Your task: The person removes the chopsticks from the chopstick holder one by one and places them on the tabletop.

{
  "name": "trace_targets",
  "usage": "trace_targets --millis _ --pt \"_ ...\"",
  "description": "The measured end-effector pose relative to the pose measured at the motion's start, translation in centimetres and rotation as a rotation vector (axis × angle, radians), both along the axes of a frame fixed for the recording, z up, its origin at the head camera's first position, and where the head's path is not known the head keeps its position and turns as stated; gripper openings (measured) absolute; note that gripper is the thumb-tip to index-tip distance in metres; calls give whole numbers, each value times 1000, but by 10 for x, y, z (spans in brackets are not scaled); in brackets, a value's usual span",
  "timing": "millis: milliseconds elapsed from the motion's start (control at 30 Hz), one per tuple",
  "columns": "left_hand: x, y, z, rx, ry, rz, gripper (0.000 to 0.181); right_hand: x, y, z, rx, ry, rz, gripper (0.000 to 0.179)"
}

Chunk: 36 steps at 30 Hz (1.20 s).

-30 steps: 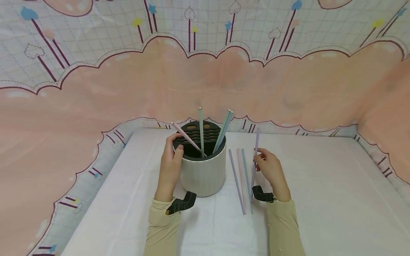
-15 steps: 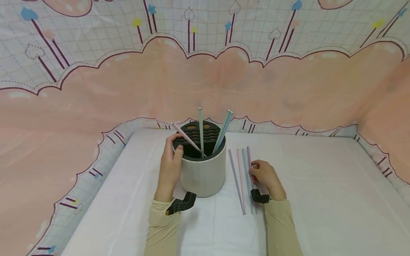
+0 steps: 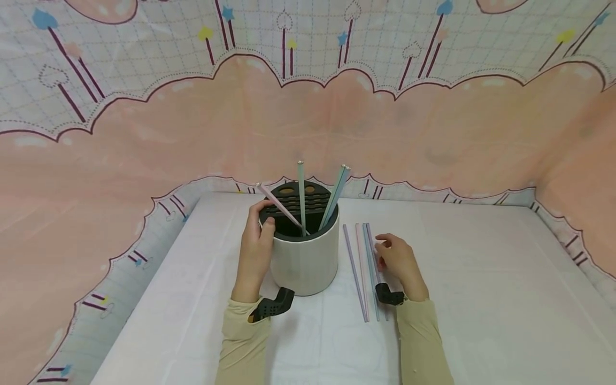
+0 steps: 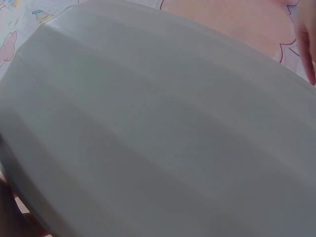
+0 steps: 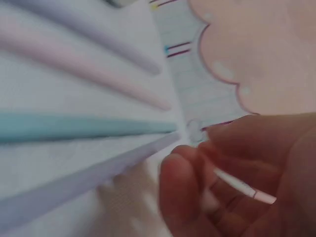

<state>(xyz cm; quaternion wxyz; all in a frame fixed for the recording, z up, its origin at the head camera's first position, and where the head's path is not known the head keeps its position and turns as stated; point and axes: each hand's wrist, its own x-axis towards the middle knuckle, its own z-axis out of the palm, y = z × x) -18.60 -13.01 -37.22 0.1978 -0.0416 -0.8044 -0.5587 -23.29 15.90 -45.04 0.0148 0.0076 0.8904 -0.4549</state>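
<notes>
My left hand grips the side of a white utensil holder, thumb at its dark rim. The holder's pale wall fills the left wrist view. Several pastel chopsticks stand in it: a pink chopstick leaning left, a green chopstick upright and blue-green chopsticks leaning right. My right hand, fingers loosely bent and holding nothing, is just right of a purple chopstick lying on the table. Beside that lie a blue chopstick, a pink chopstick and another purple chopstick.
The table is covered with a white cloth. A patterned peach and white curtain rises behind it and along the sides. The holder has a black slotted insert at its back.
My right hand has lowered the purple chopstick onto the table beside the blue one and let it go. The left hand and the holder have stayed in place.
</notes>
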Motion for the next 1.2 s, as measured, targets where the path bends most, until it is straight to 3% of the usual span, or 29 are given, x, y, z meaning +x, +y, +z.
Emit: trace_targets --millis 333,433,567,667,767,1000,1200 --pt "-2 -1 0 -1 1 -1 34 9 -30 38 -193 355 -29 28" --pt "-3 -1 0 4 -2 -5 34 17 -45 51 -274 469 3 29" --pt "-3 -1 -1 2 -15 -3 35 40 -67 77 -377 564 77 33" --pt "-2 -1 -1 -3 -19 -1 35 54 -81 94 -423 580 122 39" --pt "-2 -1 -1 -3 -21 0 35 60 -89 99 -447 561 141 44" --pt "-3 -1 -1 1 -22 2 35 54 -100 87 -431 525 156 48" --pt "-4 -2 -1 12 -15 -6 34 51 -109 80 -322 607 157 31"
